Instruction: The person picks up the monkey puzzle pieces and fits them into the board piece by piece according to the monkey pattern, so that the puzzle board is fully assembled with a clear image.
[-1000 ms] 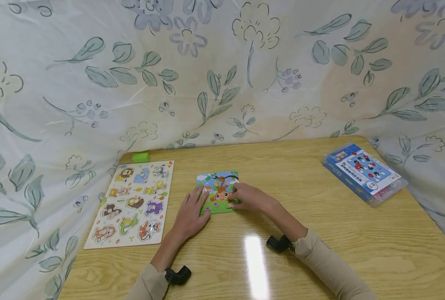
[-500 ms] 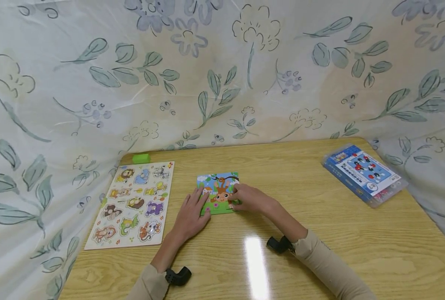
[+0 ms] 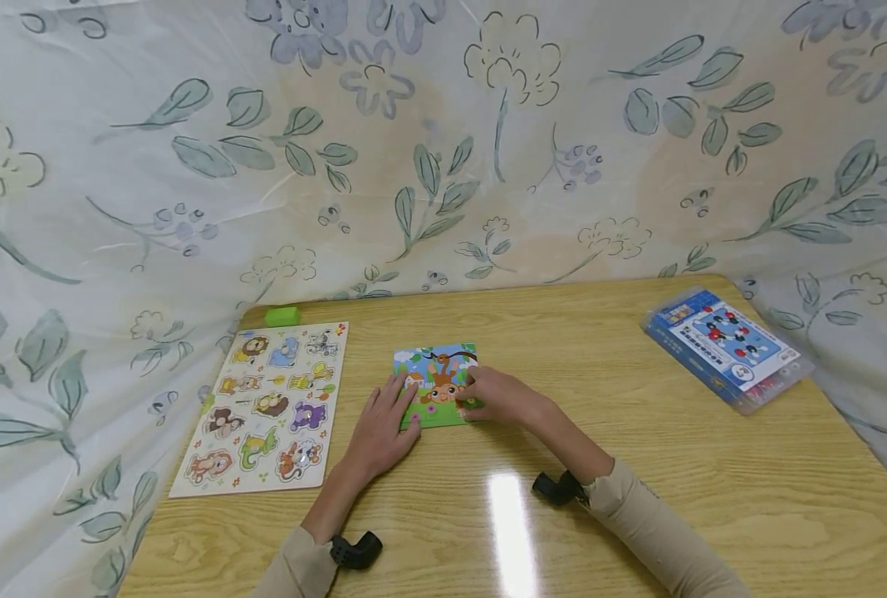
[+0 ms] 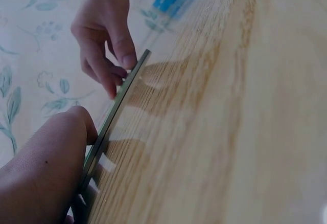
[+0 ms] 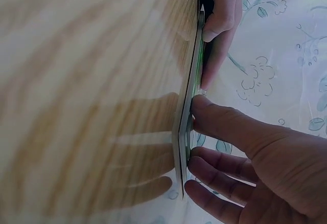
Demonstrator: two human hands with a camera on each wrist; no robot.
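Note:
A small square jigsaw puzzle (image 3: 442, 384) with a hanging monkey picture lies flat on the table. My left hand (image 3: 379, 428) rests along its left side, fingers stretched over the edge of the picture. At the lower right part of the picture, my right hand (image 3: 497, 394) bends its thumb and fingers down onto a piece, which the hand mostly hides. In the right wrist view, the thumb (image 5: 204, 109) and fingertips (image 5: 196, 163) meet the puzzle's top face, spaced a little apart. From the left wrist view, the puzzle's thin edge (image 4: 120, 98) shows side-on between both hands.
A white animal peg board (image 3: 264, 407) lies to the left, with a green block (image 3: 282, 316) behind it. At the back right is a blue packaged box (image 3: 727, 345). A floral cloth (image 3: 443, 149) hangs behind the wooden table (image 3: 600, 332).
Both hands stay in place on the puzzle. A dark gap beside my right fingertips, at the puzzle's lower right, shows less now than a second ago.

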